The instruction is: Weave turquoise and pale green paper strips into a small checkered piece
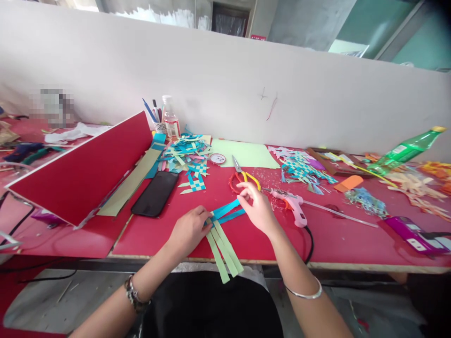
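Observation:
My left hand [190, 227] is closed on a small weave of paper strips, thumb and fingers pinching the crossing. Pale green strips [223, 251] from this weave hang toward me over the table's front edge. Its blue strips [225, 211] stretch rightward, and my right hand [255, 204] has thumb and fingers closed at the end of the upper one. Just beyond the right hand lie scissors [237, 166] with red and yellow handles. A pink hot glue gun [296, 209], with a clear glue stick in its back, rests to the right of that hand.
Left of the hands lies a black phone [155, 193], beside a red upright panel [105, 169]. Behind are a pile of woven paper pieces [186, 150], a plastic bottle [171, 122] and a pale green sheet [253, 152]. A green bottle [405, 150] leans at right.

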Tool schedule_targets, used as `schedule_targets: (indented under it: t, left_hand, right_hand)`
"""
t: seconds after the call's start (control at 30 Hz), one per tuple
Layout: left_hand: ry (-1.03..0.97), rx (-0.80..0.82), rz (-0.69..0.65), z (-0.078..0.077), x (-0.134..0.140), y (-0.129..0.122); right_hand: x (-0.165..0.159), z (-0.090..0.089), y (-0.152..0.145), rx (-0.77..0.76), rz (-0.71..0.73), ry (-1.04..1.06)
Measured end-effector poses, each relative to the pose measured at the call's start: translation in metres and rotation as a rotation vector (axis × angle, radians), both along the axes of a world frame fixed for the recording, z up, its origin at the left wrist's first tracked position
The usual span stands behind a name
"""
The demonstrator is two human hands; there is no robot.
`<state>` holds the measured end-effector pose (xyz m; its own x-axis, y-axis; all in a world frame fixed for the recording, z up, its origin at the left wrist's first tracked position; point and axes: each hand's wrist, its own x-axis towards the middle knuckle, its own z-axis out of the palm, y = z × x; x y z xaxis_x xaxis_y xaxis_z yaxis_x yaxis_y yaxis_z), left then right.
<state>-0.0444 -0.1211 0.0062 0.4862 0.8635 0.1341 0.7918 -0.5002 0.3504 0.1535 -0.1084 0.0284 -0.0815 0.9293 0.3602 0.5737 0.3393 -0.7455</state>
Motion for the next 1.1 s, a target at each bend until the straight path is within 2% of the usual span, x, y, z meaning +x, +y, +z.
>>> schedule_targets:
  t: [0.13,0.23,0.4,0.47,0.53,0.57,0.67,0.7,0.73,0.8,0.87,0.97,1.1]
  left_hand:
    - [0.0,-0.022,0.068,0.006,0.006,0.001]
    - [0.04,0.019,0.153,0.007,0.014,0.002]
    - [0.105,0.069,0.23,0.005,0.017,0.004]
    - [0.097,0.059,0.237,0.003,0.015,0.004]
    - [0.079,0.043,0.247,0.001,0.011,0.005]
    - [0.068,0.034,0.258,0.001,0.01,0.005]
    - [0.027,0.001,0.311,0.0,0.007,0.005]
    - [0.009,-0.009,0.334,-0.001,0.006,0.005]
    - [-0.012,-0.018,0.355,0.0,0.006,0.005]
    - [-0.058,-0.035,0.369,0.0,0.006,0.005]
    - [-0.094,-0.054,0.36,0.0,0.006,0.005]
    - [-0.14,-0.081,0.348,0.0,0.006,0.005]
    - [-0.214,-0.105,0.349,0.0,0.005,0.004]
  right_hand:
    - [-0.013,0.012,0.003,-0.09,0.153,0.189]
    - [-0.03,0.018,0.003,-0.164,0.257,0.302]
    - [-0.046,0.027,-0.002,-0.185,0.341,0.354]
    - [-0.034,0.027,-0.005,-0.133,0.27,0.272]
    - [-0.008,0.024,-0.009,-0.066,0.064,0.099]
    - [0.008,0.02,-0.012,-0.045,-0.086,-0.047]
    - [0.059,0.001,-0.02,0.02,-0.681,-0.547]
    - [0.074,-0.007,-0.022,-0.033,-0.823,-0.664]
    - [0.086,-0.015,-0.023,-0.126,-0.903,-0.736]
    - [0.102,-0.028,-0.024,-0.291,-0.886,-0.781]
    - [0.109,-0.036,-0.023,-0.357,-0.824,-0.768]
    - [0.112,-0.035,-0.022,-0.329,-0.764,-0.672]
    - [0.105,-0.024,-0.029,-0.283,-0.692,-0.56]
